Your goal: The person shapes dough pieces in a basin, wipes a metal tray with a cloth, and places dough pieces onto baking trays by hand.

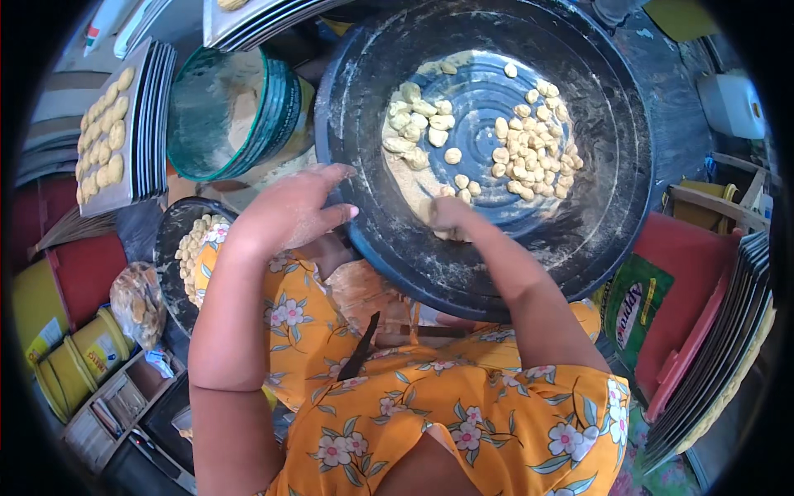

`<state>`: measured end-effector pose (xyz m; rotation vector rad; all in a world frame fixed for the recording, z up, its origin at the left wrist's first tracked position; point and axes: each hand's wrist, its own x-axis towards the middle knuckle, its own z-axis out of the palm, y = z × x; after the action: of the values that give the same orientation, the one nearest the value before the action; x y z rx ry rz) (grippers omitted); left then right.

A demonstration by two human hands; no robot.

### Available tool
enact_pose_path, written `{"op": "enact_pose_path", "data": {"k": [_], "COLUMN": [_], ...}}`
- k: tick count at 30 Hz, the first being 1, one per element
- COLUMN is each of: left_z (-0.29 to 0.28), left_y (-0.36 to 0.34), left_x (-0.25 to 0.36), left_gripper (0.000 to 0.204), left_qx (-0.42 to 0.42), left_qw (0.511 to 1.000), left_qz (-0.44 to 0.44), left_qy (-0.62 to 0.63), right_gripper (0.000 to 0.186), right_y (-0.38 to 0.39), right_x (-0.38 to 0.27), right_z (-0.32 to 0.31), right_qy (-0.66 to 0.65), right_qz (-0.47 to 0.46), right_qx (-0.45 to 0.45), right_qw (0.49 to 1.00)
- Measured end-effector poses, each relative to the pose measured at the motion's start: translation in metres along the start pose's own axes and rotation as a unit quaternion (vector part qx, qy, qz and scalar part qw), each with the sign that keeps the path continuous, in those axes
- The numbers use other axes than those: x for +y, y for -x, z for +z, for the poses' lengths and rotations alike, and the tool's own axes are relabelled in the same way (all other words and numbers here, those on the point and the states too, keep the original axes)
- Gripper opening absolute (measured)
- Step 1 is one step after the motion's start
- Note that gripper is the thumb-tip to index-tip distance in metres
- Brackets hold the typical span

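Observation:
A large black basin point(602, 132) stands in front of me, dusted with pale powder inside. A pile of small dough balls point(533, 153) lies on its right side, and larger dough lumps point(418, 120) sit on the left. Tan crumbs point(409, 183) line the near left of its floor. My right hand point(452, 217) is down in the basin at those crumbs, closed, with a few dough balls just beyond it; what its fingers hold is hidden. My left hand point(308, 207) hovers by the basin's left rim, powdery, fingers apart and holding nothing.
Left of the basin stands a green bucket point(184, 153) with powder and a scoop inside. Stacked metal trays point(149, 124) bear shaped dough at far left. A smaller bowl of dough pieces point(194, 252) sits by my left arm. More trays point(728, 331) lean at right beside a red container point(682, 285).

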<state>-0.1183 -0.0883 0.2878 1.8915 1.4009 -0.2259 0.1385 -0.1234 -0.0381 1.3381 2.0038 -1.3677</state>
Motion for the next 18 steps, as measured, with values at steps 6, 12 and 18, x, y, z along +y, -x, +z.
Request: {"op": "enact_pose_path", "data": {"k": [6, 12, 18], "left_z": [0.010, 0.013, 0.012], "left_y": [-0.018, -0.023, -0.021], "left_x": [0.018, 0.018, 0.016], "left_gripper": [0.051, 0.051, 0.051], "left_qx": [-0.013, -0.024, -0.015], "left_qw": [0.995, 0.997, 0.997], "left_qz": [0.100, 0.074, 0.076], "left_qy": [0.011, 0.008, 0.012], "right_gripper": [0.036, 0.062, 0.070], "right_y": [-0.011, -0.018, 0.071], "right_x": [0.086, 0.036, 0.049], "right_z": [-0.110, -0.049, 0.007], "right_qy": [-0.093, 0.128, 0.082], "right_qz": [0.037, 0.168, 0.092], "right_qx": [0.016, 0.238, 0.103], "right_qw": [0.995, 0.948, 0.987]}}
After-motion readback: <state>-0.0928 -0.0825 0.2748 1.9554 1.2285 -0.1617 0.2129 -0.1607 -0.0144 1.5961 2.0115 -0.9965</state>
